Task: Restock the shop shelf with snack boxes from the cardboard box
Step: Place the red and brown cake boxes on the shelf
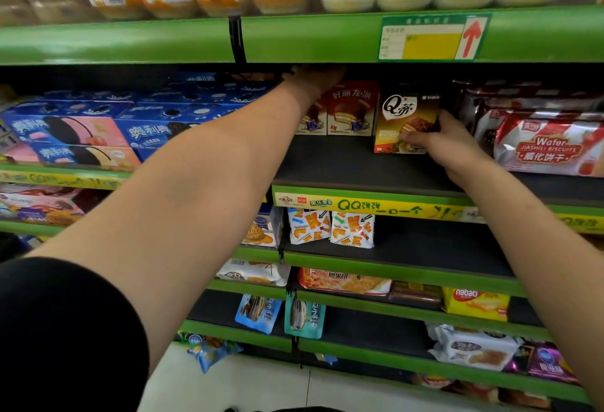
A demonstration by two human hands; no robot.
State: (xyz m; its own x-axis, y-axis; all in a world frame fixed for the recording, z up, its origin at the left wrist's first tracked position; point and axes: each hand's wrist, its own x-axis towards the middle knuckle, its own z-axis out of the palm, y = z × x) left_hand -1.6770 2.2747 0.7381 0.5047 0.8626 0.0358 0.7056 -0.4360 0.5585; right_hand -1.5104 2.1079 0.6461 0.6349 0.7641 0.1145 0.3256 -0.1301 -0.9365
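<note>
Placing is under way: the right hand (439, 141) has thumb and fingers clamped on the brown-and-gold snack box (405, 123), upright on the dark shelf (343, 166); next, slide it back level. Beyond, the left hand (313, 79) reaches over the red boxes (351, 107), finger state hidden.

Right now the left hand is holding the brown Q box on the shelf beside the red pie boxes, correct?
Not quite: the head view shows the right hand holding the brown Q box, beside the red pie boxes. The left hand reaches above those.
</note>
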